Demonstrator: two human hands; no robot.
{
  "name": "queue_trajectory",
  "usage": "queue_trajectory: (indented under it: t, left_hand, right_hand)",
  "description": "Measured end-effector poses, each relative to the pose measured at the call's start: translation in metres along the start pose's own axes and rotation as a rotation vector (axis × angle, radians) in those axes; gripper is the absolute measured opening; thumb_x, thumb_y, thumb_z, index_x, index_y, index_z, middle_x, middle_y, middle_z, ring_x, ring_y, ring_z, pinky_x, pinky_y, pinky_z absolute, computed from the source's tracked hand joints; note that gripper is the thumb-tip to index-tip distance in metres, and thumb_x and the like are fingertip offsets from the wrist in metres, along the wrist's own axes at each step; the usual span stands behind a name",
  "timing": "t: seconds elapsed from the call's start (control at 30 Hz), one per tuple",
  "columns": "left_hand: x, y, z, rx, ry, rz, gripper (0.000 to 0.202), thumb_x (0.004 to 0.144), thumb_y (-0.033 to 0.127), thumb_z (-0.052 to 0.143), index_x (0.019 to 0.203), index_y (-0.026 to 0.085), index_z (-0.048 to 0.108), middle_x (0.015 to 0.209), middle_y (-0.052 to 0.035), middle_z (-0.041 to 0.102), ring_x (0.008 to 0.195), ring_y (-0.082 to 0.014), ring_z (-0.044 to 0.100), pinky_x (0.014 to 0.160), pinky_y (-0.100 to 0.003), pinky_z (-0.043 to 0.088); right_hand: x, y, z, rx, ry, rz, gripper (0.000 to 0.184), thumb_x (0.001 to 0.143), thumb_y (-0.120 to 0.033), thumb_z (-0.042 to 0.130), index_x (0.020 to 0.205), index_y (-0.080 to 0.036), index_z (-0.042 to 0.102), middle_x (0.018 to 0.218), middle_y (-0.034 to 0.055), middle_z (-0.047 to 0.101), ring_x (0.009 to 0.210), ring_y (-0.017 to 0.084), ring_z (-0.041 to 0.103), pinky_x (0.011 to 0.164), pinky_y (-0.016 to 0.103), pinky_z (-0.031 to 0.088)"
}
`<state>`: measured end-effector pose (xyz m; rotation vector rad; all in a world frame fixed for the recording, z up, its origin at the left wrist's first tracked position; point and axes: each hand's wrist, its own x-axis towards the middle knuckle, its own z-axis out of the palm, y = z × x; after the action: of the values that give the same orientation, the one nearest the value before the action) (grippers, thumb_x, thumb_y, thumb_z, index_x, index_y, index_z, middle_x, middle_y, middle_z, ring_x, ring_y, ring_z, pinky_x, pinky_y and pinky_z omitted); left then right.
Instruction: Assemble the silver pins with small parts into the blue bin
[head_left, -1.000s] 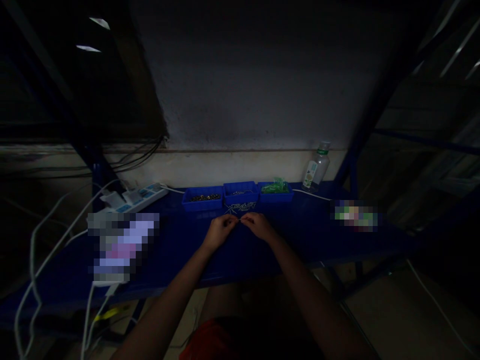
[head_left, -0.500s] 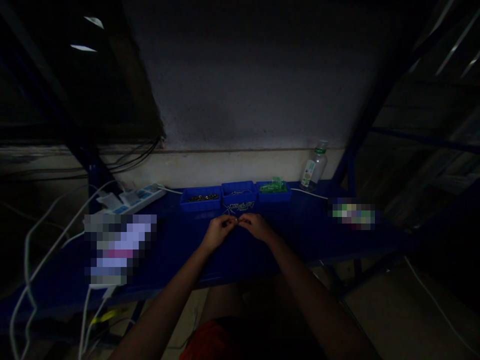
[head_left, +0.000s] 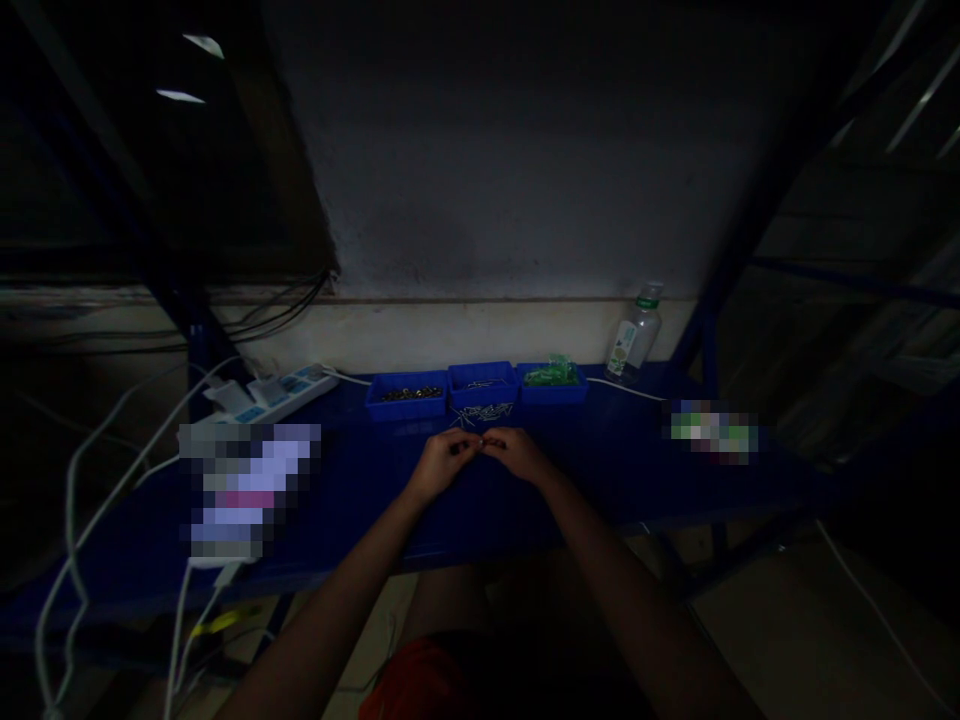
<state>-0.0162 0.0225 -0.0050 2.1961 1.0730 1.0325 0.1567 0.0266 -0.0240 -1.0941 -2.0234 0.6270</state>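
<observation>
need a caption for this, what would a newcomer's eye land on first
Probably the bright pixelated patch on the left side of the dark blue table, the brightest large area. Next come the left hand and right hand, fingertips close together just below the picture's centre. Behind them, three blue trays stand in a row, the rightmost holding something green.

Small part (head_left: pixel 481 442): tiny, a pale glint showing; mostly covered, so we cannot tell its shape.
Hold: pinched in the fingers (head_left: pixel 466 438) of our left hand (head_left: pixel 441 460) and right hand (head_left: pixel 519 453), over the counter (head_left: pixel 600 460).
</observation>
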Motion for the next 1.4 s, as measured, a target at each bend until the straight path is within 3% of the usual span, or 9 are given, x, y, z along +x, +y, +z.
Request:
queue_trajectory:
  t: [0.27,0.5,0.6,0.83,0.97,1.07,1.3,1.4]
  left_hand:
    - [0.000,0.002,-0.003,0.164,0.135,-0.073,0.017,0.075,0.029,0.050,0.077,0.016,0.061,0.073,-0.0001,0.059,0.066,-0.0113,0.052,0.062,-0.022,0.039]
    - [0.000,0.005,-0.002,0.139,-0.071,-0.077,0.026,0.078,0.034,0.046,0.085,0.019,0.065,0.080,-0.0024,0.063,0.073,-0.0144,0.055,0.070,-0.024,0.042]
    - [0.001,0.006,-0.002,0.123,-0.107,-0.069,0.027,0.079,0.037,0.045,0.085,0.020,0.066,0.080,-0.0026,0.063,0.075,-0.0150,0.056,0.070,-0.025,0.042]
    - [0.002,0.003,-0.006,0.064,0.094,-0.033,0.030,0.080,0.040,0.047,0.086,0.017,0.064,0.080,-0.0039,0.060,0.072,-0.0139,0.054,0.067,-0.025,0.041]
    - [0.000,0.004,-0.003,0.043,0.052,0.030,0.028,0.078,0.040,0.050,0.086,0.017,0.065,0.078,-0.0032,0.059,0.069,-0.0124,0.052,0.063,-0.024,0.041]
    - [-0.001,0.006,-0.001,0.059,0.046,0.045,0.028,0.076,0.041,0.053,0.086,0.018,0.064,0.077,-0.0024,0.058,0.066,-0.0116,0.051,0.062,-0.023,0.041]
    - [0.001,0.003,-0.004,0.120,0.136,-0.007,0.027,0.079,0.039,0.048,0.086,0.018,0.064,0.076,-0.0023,0.057,0.068,-0.0122,0.052,0.061,-0.023,0.040]
    - [0.002,-0.002,-0.002,0.128,0.079,-0.029,0.026,0.079,0.038,0.048,0.086,0.018,0.064,0.079,-0.0027,0.059,0.069,-0.0127,0.053,0.064,-0.023,0.040]
  right_hand:
    - [0.005,0.002,0.001,0.091,0.106,0.004,0.018,0.078,-0.032,0.051,0.082,-0.018,0.063,0.079,0.0006,0.064,0.069,0.011,0.057,0.065,0.021,0.041]
    - [0.002,-0.010,-0.006,0.103,0.217,-0.006,0.016,0.076,-0.028,0.051,0.080,-0.017,0.062,0.077,0.0017,0.063,0.070,0.012,0.057,0.065,0.022,0.042]
    - [0.001,-0.015,-0.008,0.125,0.212,-0.029,0.016,0.076,-0.027,0.050,0.079,-0.016,0.062,0.075,0.0013,0.062,0.069,0.011,0.056,0.063,0.021,0.041]
    - [0.002,-0.009,-0.005,0.107,0.187,-0.015,0.015,0.077,-0.026,0.052,0.081,-0.016,0.061,0.076,0.0012,0.061,0.067,0.011,0.054,0.062,0.021,0.040]
    - [0.001,-0.008,-0.002,-0.011,0.067,-0.064,0.009,0.076,-0.020,0.052,0.078,-0.017,0.060,0.073,0.0004,0.058,0.064,0.010,0.051,0.061,0.021,0.038]
    - [0.000,-0.009,-0.001,-0.059,0.055,-0.074,0.007,0.075,-0.017,0.052,0.077,-0.017,0.059,0.073,0.0003,0.057,0.065,0.010,0.050,0.062,0.021,0.037]
    - [0.002,-0.008,-0.003,0.078,0.166,-0.012,0.013,0.078,-0.026,0.049,0.080,-0.017,0.058,0.076,0.0006,0.060,0.067,0.011,0.054,0.064,0.021,0.041]
    - [0.003,-0.010,-0.005,0.113,0.220,0.002,0.014,0.078,-0.028,0.048,0.082,-0.017,0.057,0.077,0.0009,0.060,0.071,0.011,0.056,0.067,0.022,0.042]
